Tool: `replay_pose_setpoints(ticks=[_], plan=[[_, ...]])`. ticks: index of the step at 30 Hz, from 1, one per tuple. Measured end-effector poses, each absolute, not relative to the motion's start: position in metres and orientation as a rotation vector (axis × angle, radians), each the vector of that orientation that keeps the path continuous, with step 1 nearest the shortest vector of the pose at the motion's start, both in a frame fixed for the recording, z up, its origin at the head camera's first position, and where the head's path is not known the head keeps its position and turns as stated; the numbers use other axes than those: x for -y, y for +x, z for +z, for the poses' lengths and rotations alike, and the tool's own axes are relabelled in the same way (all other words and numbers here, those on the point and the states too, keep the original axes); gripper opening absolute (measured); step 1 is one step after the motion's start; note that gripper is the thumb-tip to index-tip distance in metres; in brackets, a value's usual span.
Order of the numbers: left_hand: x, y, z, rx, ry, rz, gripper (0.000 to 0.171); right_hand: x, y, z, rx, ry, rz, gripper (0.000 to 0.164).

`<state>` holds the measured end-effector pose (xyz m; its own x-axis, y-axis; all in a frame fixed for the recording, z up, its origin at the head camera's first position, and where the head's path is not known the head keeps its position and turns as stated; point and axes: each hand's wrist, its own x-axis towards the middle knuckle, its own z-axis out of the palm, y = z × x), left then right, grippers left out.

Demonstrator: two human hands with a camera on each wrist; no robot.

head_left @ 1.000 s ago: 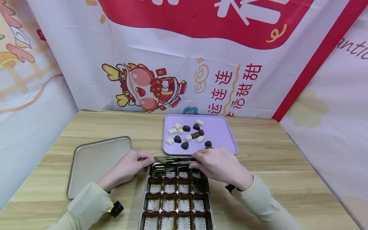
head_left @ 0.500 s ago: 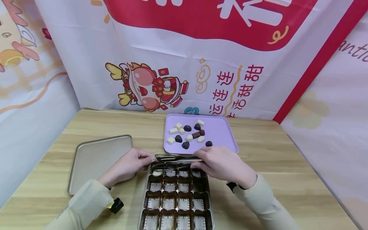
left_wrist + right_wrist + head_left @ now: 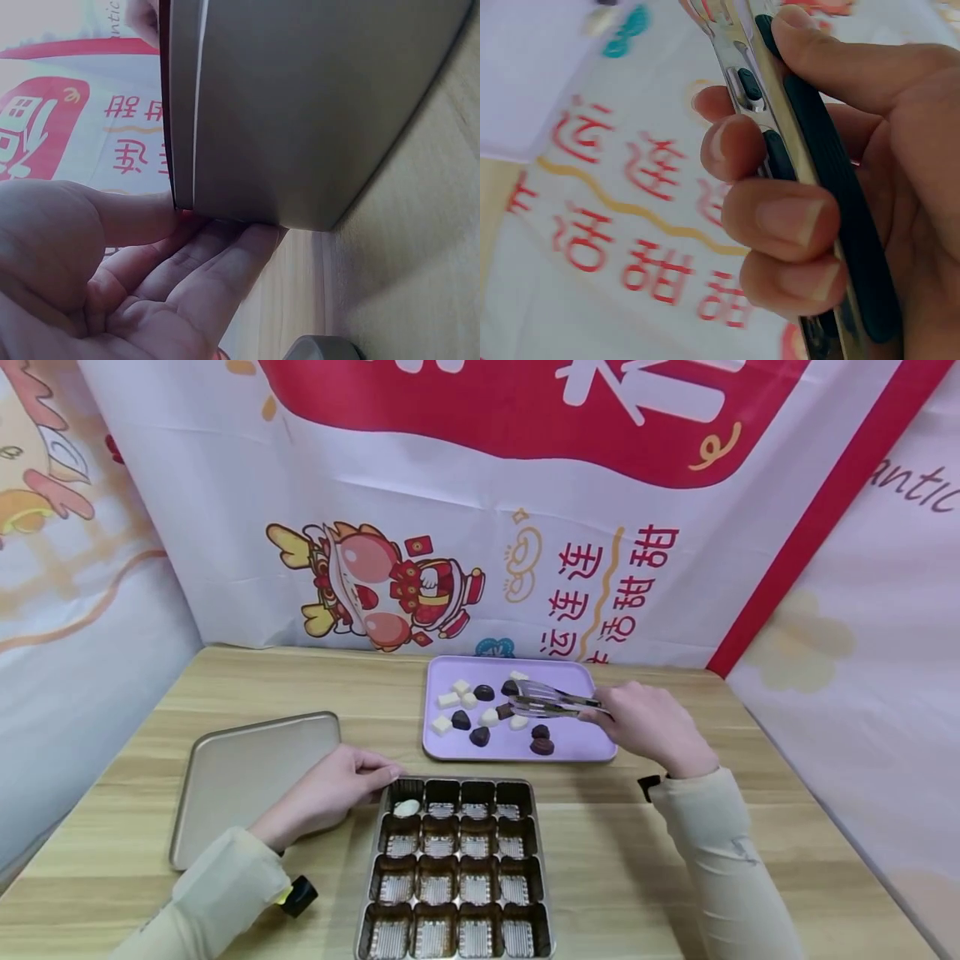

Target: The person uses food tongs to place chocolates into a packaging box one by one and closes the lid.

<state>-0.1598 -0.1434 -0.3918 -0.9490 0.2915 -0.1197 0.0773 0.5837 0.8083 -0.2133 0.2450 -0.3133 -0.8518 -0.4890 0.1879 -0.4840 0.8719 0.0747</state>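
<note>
Head: your right hand [image 3: 651, 724] is gripping metal tongs [image 3: 551, 702] over the purple tray [image 3: 577, 739] at the tabletop's far edge, tips among the chocolates [image 3: 480, 735] | your left hand [image 3: 330, 793], fingers relaxed, is touching the chocolate box [image 3: 457, 868] at its far-left corner | Left wrist: your straight fingers [image 3: 217, 262] are pressing the box wall [image 3: 300, 112] | Right wrist: your fingers [image 3: 780, 217] are curling round the tongs' handles [image 3: 810, 150].

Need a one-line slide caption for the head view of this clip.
Right hand grips tongs over chocolates on the purple tray; left hand steadies the gold compartment box.
</note>
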Motion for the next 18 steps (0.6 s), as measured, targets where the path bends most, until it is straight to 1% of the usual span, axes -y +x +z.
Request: replay_pose_setpoints(ticks=[5,12,18], plan=[[0.143,-0.16,-0.394,-2.581,0.306,1.288,0.025,-0.247,-0.226,-0.327,2.91,0.764,-0.066,0.034],[0.144,-0.161,-0.394,-2.578,0.32,1.295,0.024,-0.245,-0.227,-0.331,2.964,0.707,-0.122,0.037],[0.143,-0.162,-0.394,-2.578,0.328,1.293,0.026,-0.246,-0.231,-0.336,2.934,0.727,-0.157,0.037]])
